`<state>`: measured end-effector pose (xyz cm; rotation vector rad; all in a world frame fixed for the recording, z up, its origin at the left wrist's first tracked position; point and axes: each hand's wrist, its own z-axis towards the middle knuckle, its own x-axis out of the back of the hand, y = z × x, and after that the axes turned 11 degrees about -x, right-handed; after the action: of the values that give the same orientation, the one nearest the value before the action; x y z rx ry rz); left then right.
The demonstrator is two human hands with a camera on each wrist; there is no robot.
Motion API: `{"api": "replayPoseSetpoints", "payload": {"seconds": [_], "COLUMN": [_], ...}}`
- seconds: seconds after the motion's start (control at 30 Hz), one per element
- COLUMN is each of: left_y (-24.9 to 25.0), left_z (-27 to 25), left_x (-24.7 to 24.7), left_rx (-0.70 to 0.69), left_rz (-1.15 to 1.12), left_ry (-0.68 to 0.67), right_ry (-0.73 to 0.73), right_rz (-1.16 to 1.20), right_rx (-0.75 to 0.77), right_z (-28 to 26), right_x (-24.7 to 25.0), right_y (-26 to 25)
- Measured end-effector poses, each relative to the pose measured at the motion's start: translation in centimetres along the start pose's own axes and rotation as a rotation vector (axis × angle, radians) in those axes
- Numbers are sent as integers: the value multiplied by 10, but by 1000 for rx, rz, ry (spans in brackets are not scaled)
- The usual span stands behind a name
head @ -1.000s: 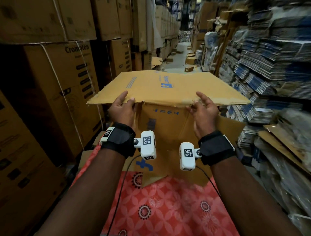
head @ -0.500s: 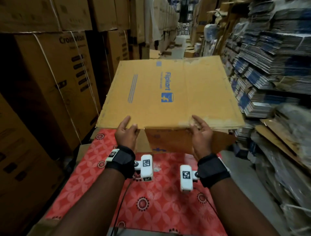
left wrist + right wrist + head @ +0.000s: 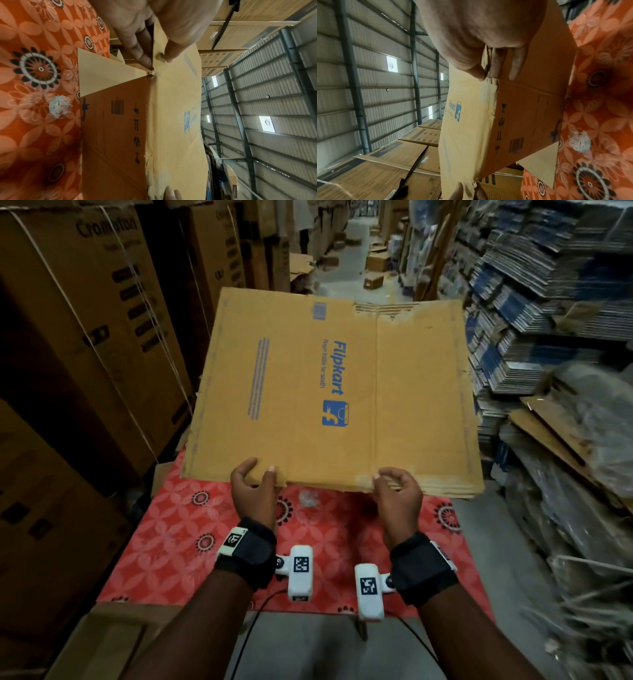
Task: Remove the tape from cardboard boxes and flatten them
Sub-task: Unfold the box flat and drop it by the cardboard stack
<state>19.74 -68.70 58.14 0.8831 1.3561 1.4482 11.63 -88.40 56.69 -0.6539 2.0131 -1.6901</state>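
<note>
A flattened brown Flipkart cardboard box (image 3: 329,392) is held nearly level over the table, with its blue logo facing up. My left hand (image 3: 255,479) pinches its near edge, thumb on top and fingers beneath. My right hand (image 3: 394,484) pinches the same edge further right. In the left wrist view the box (image 3: 173,121) has a lower panel folded beneath, and my left hand (image 3: 154,59) pinches the fold. The right wrist view shows my right hand (image 3: 488,75) on the torn fold of the box (image 3: 471,135). A crumpled ball of tape (image 3: 308,497) lies on the cloth.
The table carries a red floral cloth (image 3: 191,542). Tall stacks of strapped cartons (image 3: 85,337) stand on the left. Piles of flattened cardboard bundles (image 3: 548,302) fill the right side. Loose boxes (image 3: 373,280) dot the aisle ahead.
The box has swung down from near eye level to lie flatter over the table, and its hanging lower panel has folded under. Both hands kept their hold on the near edge.
</note>
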Motion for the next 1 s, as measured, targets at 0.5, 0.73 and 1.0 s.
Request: {"api": "replayPoseSetpoints", "payload": {"seconds": [0.5,0.73,1.0], "left_y": [31,11,-33], "left_z": [-5,-8,-27], "left_x": [20,50,80], "left_rx": [-130,81,243], "left_rz": [-211,-313,-242], "left_ry": [-264,-281,-123], "right_ry": [134,135,134], "right_rz": [13,-97,-167], "right_rx": [76,25,-114], "right_z": [-35,-55,-72], "right_x": [23,26,30], "right_y": [-15,3,49]}}
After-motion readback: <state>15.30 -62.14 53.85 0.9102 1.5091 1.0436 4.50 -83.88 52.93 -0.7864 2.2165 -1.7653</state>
